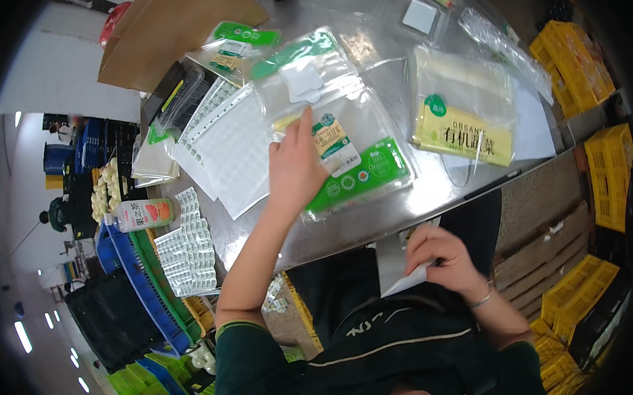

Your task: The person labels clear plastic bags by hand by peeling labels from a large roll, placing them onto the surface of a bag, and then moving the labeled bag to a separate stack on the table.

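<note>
My left hand (298,167) lies on a stack of clear plastic packaging bags (347,101) with green printed ends. Its index finger points away from me across the film, and the fingers hold nothing that I can see. Beside those fingers a tan and green printed label (329,137) shows on the top bag. At the table's near edge, my right hand (443,258) pinches a strip of white paper (409,280) between thumb and fingers. A bracelet circles that wrist.
The metal table (346,236) holds yellow-printed bags (463,111) at right, label sheets (234,146) and a cardboard box (181,27) at left. A drink bottle (143,215) and a hanging label strip (189,250) sit at the left edge. Yellow crates (571,68) stand right.
</note>
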`<state>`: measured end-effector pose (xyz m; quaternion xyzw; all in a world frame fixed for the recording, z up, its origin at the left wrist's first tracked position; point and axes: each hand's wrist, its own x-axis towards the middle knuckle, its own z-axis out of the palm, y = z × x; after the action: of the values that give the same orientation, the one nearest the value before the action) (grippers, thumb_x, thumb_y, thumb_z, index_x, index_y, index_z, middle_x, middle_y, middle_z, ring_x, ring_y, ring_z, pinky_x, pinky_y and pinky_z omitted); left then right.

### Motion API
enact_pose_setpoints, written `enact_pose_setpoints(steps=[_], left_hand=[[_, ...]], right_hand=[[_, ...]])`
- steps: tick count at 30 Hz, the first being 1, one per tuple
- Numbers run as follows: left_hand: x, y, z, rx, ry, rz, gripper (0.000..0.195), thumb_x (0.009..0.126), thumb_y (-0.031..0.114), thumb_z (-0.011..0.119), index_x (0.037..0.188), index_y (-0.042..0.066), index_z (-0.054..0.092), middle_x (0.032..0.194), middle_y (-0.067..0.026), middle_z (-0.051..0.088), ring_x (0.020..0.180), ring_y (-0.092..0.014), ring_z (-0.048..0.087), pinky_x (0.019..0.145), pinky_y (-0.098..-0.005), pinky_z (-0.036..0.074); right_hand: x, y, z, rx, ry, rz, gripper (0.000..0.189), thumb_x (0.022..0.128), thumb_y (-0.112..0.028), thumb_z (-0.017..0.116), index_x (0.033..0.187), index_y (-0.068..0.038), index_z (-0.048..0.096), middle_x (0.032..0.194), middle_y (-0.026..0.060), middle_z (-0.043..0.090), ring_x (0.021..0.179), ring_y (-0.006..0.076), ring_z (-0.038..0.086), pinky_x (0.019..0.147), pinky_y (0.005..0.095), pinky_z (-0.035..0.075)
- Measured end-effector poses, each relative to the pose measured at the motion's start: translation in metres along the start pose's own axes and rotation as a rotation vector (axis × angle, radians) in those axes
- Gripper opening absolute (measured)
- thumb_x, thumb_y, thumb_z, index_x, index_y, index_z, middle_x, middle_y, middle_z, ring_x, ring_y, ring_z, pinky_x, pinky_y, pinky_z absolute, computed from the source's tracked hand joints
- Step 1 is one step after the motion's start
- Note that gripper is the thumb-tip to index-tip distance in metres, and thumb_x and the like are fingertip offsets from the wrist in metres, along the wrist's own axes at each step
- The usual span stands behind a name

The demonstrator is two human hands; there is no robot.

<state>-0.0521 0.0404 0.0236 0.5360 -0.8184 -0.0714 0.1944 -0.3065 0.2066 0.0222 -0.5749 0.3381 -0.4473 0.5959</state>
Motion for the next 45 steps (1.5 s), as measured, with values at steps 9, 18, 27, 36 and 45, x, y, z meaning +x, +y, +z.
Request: enact_pose_setpoints(steps=[9, 18, 27, 36, 45], left_hand=[[0.004, -0.051, -0.005, -0.388, -0.478, 0.094, 0.011, 0.086, 0.009, 0.066, 0.095, 0.003, 0.066, 0.092, -0.0098, 0.062, 0.092, -0.026, 0.057, 0.083, -0.0367, 0.046], [-0.002, -0.027, -0.012, -0.333, -0.281, 0.114, 0.011, 0.083, 0.013, 0.070, 0.088, 0.006, 0.062, 0.086, -0.0079, 0.059, 0.091, -0.026, 0.055, 0.082, -0.0356, 0.045], [0.005, -0.076, 0.006, -0.570, 0.011, -0.241, 0.011, 0.087, 0.013, 0.061, 0.092, 0.006, 0.068, 0.090, -0.0094, 0.064, 0.086, -0.019, 0.056, 0.079, -0.0343, 0.044], [-0.084, 0.071, -0.034, -0.735, -0.547, -0.194, 0.030, 0.083, 0.013, 0.073, 0.111, 0.005, 0.065, 0.103, -0.0046, 0.067, 0.098, -0.015, 0.060, 0.089, -0.0302, 0.046], [0.010, -0.023, 0.003, -0.217, -0.074, -0.144, 0.031, 0.076, 0.018, 0.075, 0.102, 0.003, 0.068, 0.094, -0.0163, 0.069, 0.081, -0.030, 0.065, 0.081, -0.0410, 0.047]], right_hand=[[0.034, -0.050, -0.008, -0.976, -0.418, -0.284, 0.025, 0.071, -0.019, 0.072, 0.095, -0.019, 0.065, 0.074, -0.0002, 0.049, 0.075, 0.0195, 0.057, 0.064, 0.0349, 0.048], [0.014, -0.029, -0.006, -1.042, -0.213, -0.176, 0.039, 0.069, -0.012, 0.073, 0.108, -0.014, 0.067, 0.072, 0.0029, 0.052, 0.066, 0.0220, 0.059, 0.058, 0.0325, 0.049], [0.052, -0.067, 0.001, -0.234, 0.009, -0.260, 0.023, 0.073, 0.005, 0.062, 0.091, -0.006, 0.072, 0.090, 0.0040, 0.063, 0.079, 0.0200, 0.060, 0.069, 0.0297, 0.048], [0.039, 0.011, 0.015, -0.252, 0.152, 0.233, 0.015, 0.092, -0.012, 0.058, 0.095, 0.000, 0.066, 0.071, 0.0110, 0.063, 0.064, 0.0120, 0.058, 0.061, 0.0281, 0.047], [-0.021, 0.003, 0.027, 0.295, -0.162, 0.488, 0.017, 0.091, -0.008, 0.062, 0.100, -0.002, 0.074, 0.087, -0.0023, 0.069, 0.074, 0.0026, 0.054, 0.063, 0.0213, 0.044]])
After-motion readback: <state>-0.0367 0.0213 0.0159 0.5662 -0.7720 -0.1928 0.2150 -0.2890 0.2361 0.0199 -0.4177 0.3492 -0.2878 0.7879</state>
